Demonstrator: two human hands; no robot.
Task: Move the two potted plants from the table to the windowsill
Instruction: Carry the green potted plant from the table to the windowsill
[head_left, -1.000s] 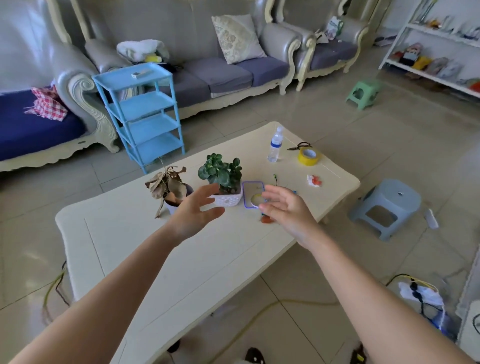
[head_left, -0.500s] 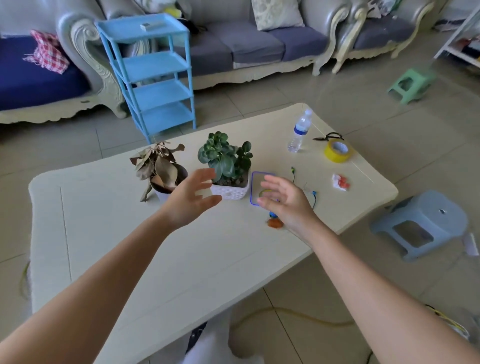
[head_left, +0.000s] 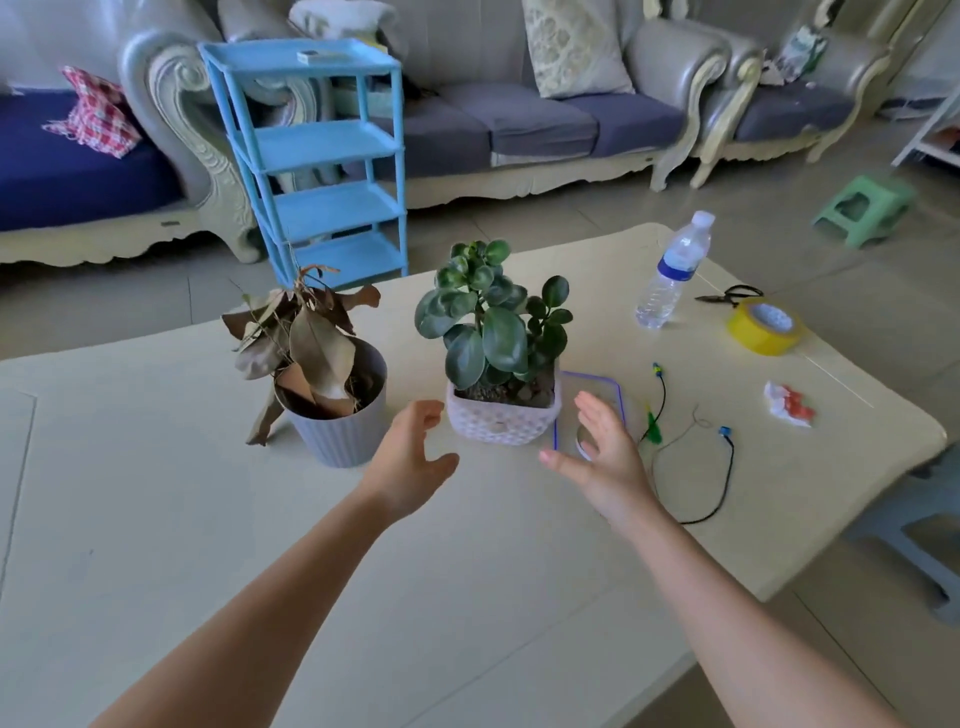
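Two potted plants stand side by side on the cream table (head_left: 156, 519). The green leafy plant sits in a white woven-pattern pot (head_left: 501, 418). To its left is a plant with dry brown leaves in a ribbed grey pot (head_left: 340, 426). My left hand (head_left: 410, 462) is open just in front of the white pot's left side, between the two pots. My right hand (head_left: 597, 452) is open at the white pot's right, over a blue-edged clear case. Neither hand touches a pot. No windowsill is in view.
On the table's right part lie a water bottle (head_left: 672, 270), a yellow tape roll (head_left: 763, 326), scissors, thin cords (head_left: 722, 467) and a red-white wrapper (head_left: 789, 405). A blue shelf rack (head_left: 322, 156) and sofas stand behind the table; a green stool (head_left: 862, 208) at right.
The view has closed in on the table. Both hands have spread apart and come to either side of the white pot.
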